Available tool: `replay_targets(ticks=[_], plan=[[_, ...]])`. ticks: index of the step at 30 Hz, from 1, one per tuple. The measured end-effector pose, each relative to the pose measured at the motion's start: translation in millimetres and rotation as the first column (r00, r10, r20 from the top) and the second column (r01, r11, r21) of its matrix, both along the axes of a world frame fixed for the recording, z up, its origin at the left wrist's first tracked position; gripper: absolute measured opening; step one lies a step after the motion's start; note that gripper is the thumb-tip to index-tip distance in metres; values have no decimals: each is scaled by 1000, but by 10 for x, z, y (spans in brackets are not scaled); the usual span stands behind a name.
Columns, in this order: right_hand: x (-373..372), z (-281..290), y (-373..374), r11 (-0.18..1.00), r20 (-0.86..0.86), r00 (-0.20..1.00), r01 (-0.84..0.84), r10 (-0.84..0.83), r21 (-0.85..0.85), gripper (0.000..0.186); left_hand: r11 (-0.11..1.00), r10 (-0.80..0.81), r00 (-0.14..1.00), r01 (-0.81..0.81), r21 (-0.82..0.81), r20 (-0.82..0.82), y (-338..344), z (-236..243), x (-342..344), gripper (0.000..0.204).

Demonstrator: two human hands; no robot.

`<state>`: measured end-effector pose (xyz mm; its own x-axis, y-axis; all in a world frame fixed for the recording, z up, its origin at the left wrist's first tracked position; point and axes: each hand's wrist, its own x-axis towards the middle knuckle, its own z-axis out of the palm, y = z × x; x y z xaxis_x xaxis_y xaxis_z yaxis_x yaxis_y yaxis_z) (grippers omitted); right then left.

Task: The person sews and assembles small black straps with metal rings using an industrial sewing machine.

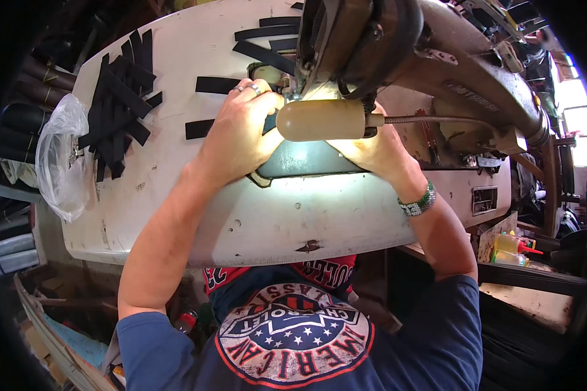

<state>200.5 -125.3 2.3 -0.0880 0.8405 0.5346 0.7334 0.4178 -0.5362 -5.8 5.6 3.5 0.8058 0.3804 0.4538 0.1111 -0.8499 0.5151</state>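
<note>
With twelve o'clock straight ahead of the person, flat black strips [114,98] with a matte, fabric-like look and square-cut ends lie crisscrossed at ten o'clock; more strips [264,31] fan out near twelve, and two single strips [201,129] run up to the left hand [240,127]. That hand, ringed, curls its fingers close together near the needle area of a heavy, worn-brown sewing machine [437,62] at one o'clock; whether it grips anything cannot be told. The right hand [378,146] reaches in opposite, its fingertips hidden behind a cream, round-ended lamp [323,120] on a ribbed stem, so its hold cannot be told either. A crinkled clear plastic bag [62,156] hangs over the edge toward nine. The pale tabletop [287,225] is scuffed, chipped and curved-edged. Dark rolls [19,130] crowd the room beyond the bag; small bottles [510,246] stand near four.
</note>
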Motion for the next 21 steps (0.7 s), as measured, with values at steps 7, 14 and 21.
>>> replay_targets(ticks=[7, 14, 21], plan=[[-23, 58, -17, 997, 94, 995, 8, -15, 78, 24, 1000, -22, 1000, 23, -21, 21, 22, -8, 5, 20], [11, 17, 13, 996, 159, 987, -7, -7, 87, 22, 998, -42, 998, 43, -44, 37, 66, -9, 28, 18], [63, -46, 16, 998, 213, 977, 12, -23, 55, 20, 994, -40, 998, 44, -96, 41, 79, -12, 18, 15]])
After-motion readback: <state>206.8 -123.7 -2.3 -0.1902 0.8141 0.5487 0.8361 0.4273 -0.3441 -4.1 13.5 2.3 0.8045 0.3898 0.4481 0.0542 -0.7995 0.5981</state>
